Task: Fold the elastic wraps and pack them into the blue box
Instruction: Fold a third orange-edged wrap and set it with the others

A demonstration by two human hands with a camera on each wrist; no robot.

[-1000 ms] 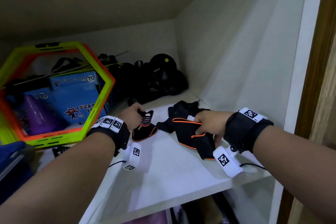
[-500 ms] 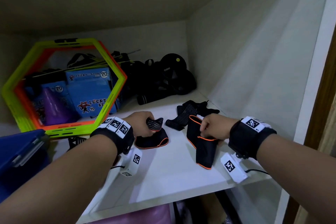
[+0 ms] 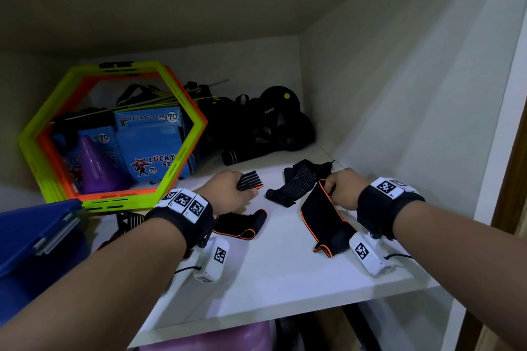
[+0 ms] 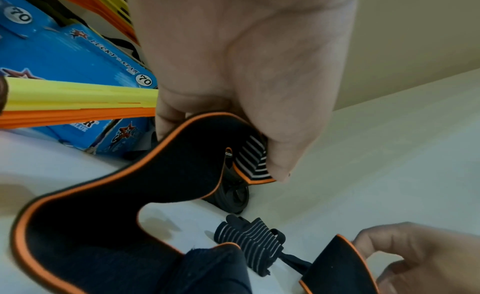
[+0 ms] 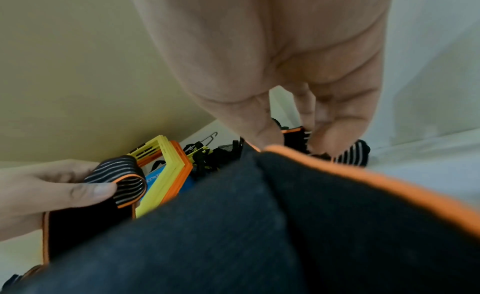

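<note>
Two black elastic wraps with orange trim lie on the white shelf [image 3: 285, 279]. My left hand [image 3: 228, 194] grips the striped end [image 3: 249, 181] of the left wrap [image 3: 239, 224], whose black body hangs down to the shelf [image 4: 103, 226]. My right hand [image 3: 343, 189] pinches the top edge of the right wrap [image 3: 325, 219], which droops toward the shelf front [image 5: 259, 226]. Its striped strap [image 3: 293, 184] trails on the shelf between my hands. The blue box [image 3: 37, 234] sits at the far left with its lid up.
A yellow-green and orange hexagon ring [image 3: 114, 134] leans at the back left, with blue Lucky Star boxes [image 3: 151, 142] and a purple cone [image 3: 95, 168] behind it. Black gear [image 3: 271, 125] is piled at the back. A striped strap [image 3: 128, 222] lies by my left wrist.
My left hand has lifted the striped end of its wrap off the black body. My right hand has drawn its wrap up and right, letting it hang longer.
</note>
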